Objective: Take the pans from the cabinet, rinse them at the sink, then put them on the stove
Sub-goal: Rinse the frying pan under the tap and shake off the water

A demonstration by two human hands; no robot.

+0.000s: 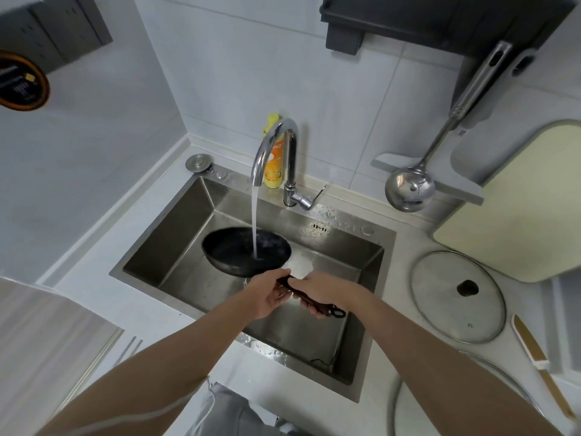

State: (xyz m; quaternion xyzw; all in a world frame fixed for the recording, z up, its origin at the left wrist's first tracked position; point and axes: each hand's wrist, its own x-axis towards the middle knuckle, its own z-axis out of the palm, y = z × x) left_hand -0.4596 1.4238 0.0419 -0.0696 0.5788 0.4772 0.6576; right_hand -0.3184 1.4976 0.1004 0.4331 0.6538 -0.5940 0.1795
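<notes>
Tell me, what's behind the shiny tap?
A yellow bottle stands behind the faucet, against the tiled wall. The faucet's curved neck covers part of its label, so the words cannot be read.

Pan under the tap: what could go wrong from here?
1. Water from the faucet spills over the tilted pan; it could splash past the sink rim.
2. Left hand and right hand both grip the wet handle; it may slip.
</notes>
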